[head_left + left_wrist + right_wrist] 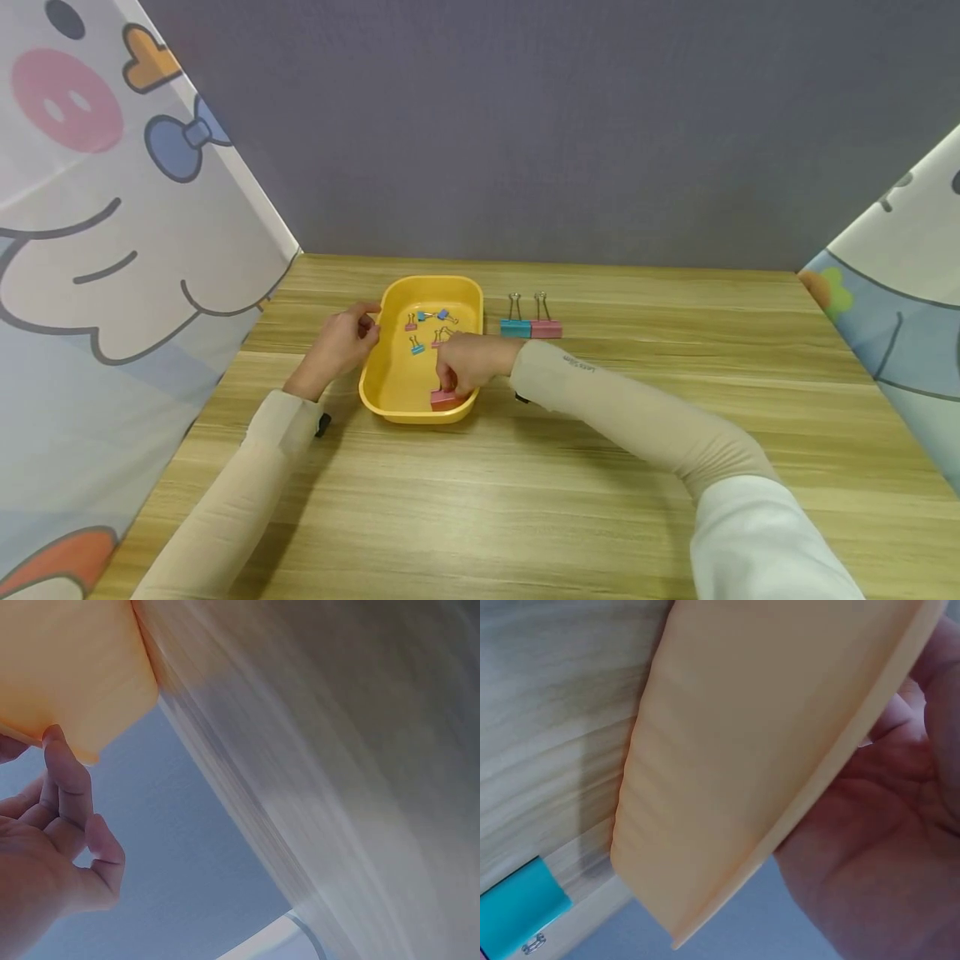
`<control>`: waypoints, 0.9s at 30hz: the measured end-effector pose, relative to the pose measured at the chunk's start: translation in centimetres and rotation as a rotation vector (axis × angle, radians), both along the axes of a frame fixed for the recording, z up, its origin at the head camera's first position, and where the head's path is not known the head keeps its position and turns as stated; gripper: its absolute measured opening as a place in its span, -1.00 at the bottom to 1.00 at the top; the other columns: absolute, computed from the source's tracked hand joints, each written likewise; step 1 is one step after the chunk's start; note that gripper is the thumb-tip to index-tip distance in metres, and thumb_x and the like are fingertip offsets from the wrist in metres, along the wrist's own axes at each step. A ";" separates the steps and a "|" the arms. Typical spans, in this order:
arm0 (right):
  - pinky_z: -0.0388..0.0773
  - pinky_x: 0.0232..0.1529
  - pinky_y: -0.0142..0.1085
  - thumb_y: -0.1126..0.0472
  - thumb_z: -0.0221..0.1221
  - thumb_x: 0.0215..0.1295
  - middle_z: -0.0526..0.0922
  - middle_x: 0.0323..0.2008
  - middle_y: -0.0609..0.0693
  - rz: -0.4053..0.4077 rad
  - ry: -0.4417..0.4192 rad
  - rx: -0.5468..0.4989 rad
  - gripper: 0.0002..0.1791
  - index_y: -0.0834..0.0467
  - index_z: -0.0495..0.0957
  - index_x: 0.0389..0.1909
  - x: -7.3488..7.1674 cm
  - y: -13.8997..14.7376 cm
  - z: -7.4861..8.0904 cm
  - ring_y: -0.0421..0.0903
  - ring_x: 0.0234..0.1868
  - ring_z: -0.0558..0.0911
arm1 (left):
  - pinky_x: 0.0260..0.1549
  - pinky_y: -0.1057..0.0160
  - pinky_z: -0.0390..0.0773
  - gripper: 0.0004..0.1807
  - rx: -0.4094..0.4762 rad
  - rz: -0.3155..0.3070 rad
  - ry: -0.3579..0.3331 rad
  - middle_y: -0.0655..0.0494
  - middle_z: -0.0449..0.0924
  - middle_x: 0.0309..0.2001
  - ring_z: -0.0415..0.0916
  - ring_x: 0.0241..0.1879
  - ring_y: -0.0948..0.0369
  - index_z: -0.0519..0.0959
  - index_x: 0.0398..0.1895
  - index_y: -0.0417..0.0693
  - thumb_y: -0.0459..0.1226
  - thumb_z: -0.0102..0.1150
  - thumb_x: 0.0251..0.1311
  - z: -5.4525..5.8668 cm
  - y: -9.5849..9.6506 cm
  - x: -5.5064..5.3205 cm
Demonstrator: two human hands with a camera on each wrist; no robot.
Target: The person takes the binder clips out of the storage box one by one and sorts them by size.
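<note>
A yellow tray (405,414) stands on the wooden table. At its left rim is my left hand (341,340); the left wrist view shows its fingertips (54,735) on both sides of the rim, pinching it. Reaching over the right rim, my right hand (468,362) pinches a large pink binder clip (444,402) at the tray's near right corner. Its fingertips are partly hidden, and the right wrist view blocks them behind the tray wall (727,727). Several small binder clips lie in the tray, among them a teal one (417,348) and a pink one (410,326).
Right of the tray, a large teal binder clip (515,329) and a large pink binder clip (547,330) stand side by side with handles pointing away. A grey panel (525,150) rises behind the table (600,508). Printed cartoon cloth (172,275) hangs at the left.
</note>
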State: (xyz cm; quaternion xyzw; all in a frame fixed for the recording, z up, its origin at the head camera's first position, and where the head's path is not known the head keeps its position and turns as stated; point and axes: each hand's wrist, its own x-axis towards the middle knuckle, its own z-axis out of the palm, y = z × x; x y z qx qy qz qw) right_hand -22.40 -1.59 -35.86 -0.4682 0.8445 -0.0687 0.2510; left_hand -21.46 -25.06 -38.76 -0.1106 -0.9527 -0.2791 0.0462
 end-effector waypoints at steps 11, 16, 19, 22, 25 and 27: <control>0.45 -0.36 -0.43 0.36 0.33 0.06 0.59 -0.39 -0.21 -0.054 0.006 0.031 -0.87 0.05 0.69 -0.41 0.3 -0.3 -0.1 -0.20 -0.29 0.48 | -0.36 0.14 0.51 -0.62 0.002 -0.001 0.009 -0.10 0.54 -0.31 0.50 -0.36 0.06 0.43 0.13 -0.35 -0.37 0.03 0.26 0.0 0.1 0.0; 0.43 -0.34 -0.42 0.32 0.36 0.02 0.56 -0.35 -0.21 -0.055 0.037 0.056 -0.85 0.00 0.66 -0.41 0.3 -0.5 -0.2 -0.19 -0.28 0.45 | -0.36 0.14 0.50 -0.62 -0.002 0.000 0.006 -0.10 0.54 -0.31 0.50 -0.36 0.06 0.43 0.13 -0.34 -0.37 0.03 0.27 0.0 0.1 0.1; 0.40 -0.30 -0.43 0.23 0.39 0.00 0.56 -0.39 -0.24 -0.026 0.076 0.062 -0.88 -0.01 0.66 -0.43 0.2 -0.6 -0.3 -0.21 -0.31 0.46 | -0.37 0.14 0.50 -0.61 -0.005 0.001 0.004 -0.10 0.55 -0.31 0.50 -0.36 0.07 0.42 0.14 -0.34 -0.36 0.03 0.27 0.0 0.2 0.1; 0.38 -0.31 -0.43 0.09 0.40 -0.01 0.55 -0.49 -0.25 0.000 0.108 0.048 -0.87 -0.02 0.63 -0.50 0.1 -0.6 -0.5 -0.22 -0.37 0.47 | -0.37 0.14 0.50 -0.61 -0.009 0.003 0.006 -0.09 0.55 -0.31 0.50 -0.36 0.07 0.42 0.14 -0.34 -0.36 0.03 0.27 0.0 0.2 0.1; 0.36 -0.34 -0.41 0.02 0.41 -0.04 0.53 -0.57 -0.23 -0.010 0.099 0.018 -0.79 -0.04 0.56 -0.57 -0.1 -0.5 -0.7 -0.20 -0.41 0.45 | -0.36 0.14 0.50 -0.62 -0.010 0.001 0.018 -0.09 0.55 -0.32 0.50 -0.37 0.07 0.43 0.12 -0.35 -0.36 0.03 0.27 -0.1 0.2 0.0; 0.33 -0.33 -0.40 0.04 0.41 -0.06 0.52 -0.59 -0.22 -0.022 0.081 -0.009 -0.77 -0.05 0.52 -0.60 -0.2 -0.3 -0.7 -0.20 -0.43 0.45 | -0.36 0.14 0.50 -0.63 -0.007 0.000 0.022 -0.09 0.54 -0.33 0.50 -0.38 0.07 0.44 0.11 -0.36 -0.36 0.04 0.26 -0.1 0.2 0.0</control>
